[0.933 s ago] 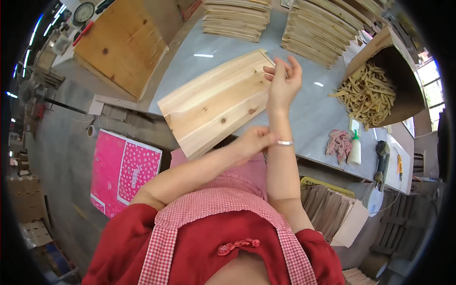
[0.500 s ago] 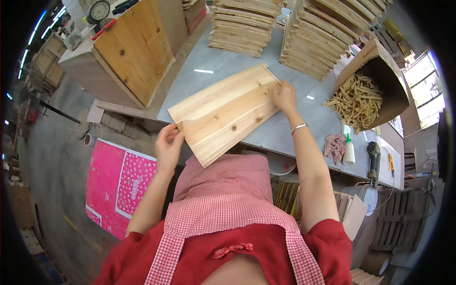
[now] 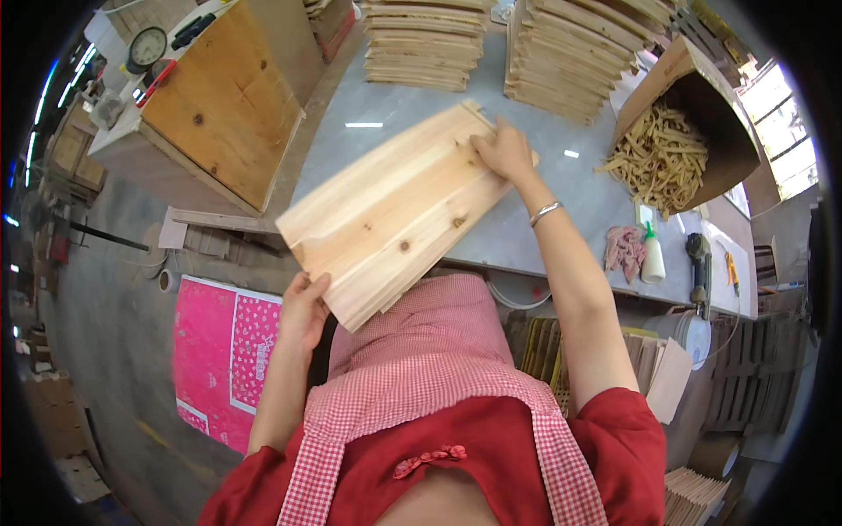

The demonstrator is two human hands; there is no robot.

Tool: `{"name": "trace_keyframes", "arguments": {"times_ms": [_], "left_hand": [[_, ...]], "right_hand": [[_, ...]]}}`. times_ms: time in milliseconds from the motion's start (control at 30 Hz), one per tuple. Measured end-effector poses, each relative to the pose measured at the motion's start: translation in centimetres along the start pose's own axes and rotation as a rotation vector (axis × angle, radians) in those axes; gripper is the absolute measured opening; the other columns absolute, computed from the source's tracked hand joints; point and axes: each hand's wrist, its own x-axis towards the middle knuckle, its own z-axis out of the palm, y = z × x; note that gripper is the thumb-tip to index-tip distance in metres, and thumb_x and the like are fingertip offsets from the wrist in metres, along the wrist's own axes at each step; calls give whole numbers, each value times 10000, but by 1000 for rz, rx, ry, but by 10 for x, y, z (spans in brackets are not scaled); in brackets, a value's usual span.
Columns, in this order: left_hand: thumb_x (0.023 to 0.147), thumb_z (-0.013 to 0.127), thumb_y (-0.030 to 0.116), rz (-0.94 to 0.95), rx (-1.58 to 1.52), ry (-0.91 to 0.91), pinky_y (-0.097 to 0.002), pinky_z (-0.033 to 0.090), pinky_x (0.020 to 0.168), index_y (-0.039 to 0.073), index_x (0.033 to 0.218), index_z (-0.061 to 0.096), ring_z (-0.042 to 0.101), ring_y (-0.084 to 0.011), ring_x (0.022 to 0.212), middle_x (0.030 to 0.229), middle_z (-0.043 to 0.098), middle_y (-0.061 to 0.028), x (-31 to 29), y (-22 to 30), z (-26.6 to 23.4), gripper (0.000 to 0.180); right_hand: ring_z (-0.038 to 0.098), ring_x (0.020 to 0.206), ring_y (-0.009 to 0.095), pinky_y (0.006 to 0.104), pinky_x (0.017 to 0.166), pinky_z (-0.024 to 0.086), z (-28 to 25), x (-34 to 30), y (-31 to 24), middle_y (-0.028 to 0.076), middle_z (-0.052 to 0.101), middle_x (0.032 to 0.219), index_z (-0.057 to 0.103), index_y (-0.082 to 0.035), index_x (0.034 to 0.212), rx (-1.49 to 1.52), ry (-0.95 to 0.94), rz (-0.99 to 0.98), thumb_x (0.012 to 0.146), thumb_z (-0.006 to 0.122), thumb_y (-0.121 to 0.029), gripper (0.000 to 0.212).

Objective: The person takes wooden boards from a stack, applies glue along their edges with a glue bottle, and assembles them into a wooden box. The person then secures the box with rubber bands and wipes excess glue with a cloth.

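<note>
A pale wooden panel (image 3: 386,210) with brown knots slants across the front of the grey table, its near end jutting out over my apron. Stepped edges along its near side suggest thin layers or more panels beneath, though I cannot tell which. At the lower left corner, my left hand (image 3: 303,309) pinches the short edge, thumb on top. My right hand (image 3: 506,151), with a bracelet at the wrist, grips the far right end, fingers over the edge and thumb on the top face.
Tall stacks of wooden panels (image 3: 425,44) stand along the table's (image 3: 351,149) back. On the right, a cardboard box (image 3: 732,149) spills curled yellowish strips (image 3: 662,158). Near it are a pink cloth (image 3: 624,252), a white glue bottle (image 3: 652,257) and a power tool (image 3: 698,263). A wooden cabinet (image 3: 219,105) stands left.
The panel has shifted left and slightly tilted, with both hands still on it. My right hand has moved left and up along the far end. The whole view has shifted slightly.
</note>
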Motion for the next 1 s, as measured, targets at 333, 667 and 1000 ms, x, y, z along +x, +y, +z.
{"name": "trace_keyframes", "arguments": {"times_ms": [333,667,1000], "left_hand": [[836,639,-137,640,242,-300,-378,494,1028,23,1319,573,631,-229,1189,1292,651,-123,-21,105,40,513],[813,621,-12,1654,1543,-817,-491,439,1060,41,1146,662,612,-324,1236,1244,672,-124,49,87,58,340],[861,619,139,1263,2096,-923,-560,242,1198,247,1444,489,303,-335,1485,1601,336,-109,57,57,14,607]], "right_hand": [[637,1138,355,424,962,505,-50,27,-13,253,659,1201,567,47,1305,368,464,-343,805,791,-364,684],[735,858,253,346,749,571,-41,-90,125,191,700,1135,579,28,1300,350,512,157,872,746,-240,532],[724,836,220,315,720,579,-35,-165,121,186,695,1122,560,42,1321,393,419,193,912,688,-115,456]]}}
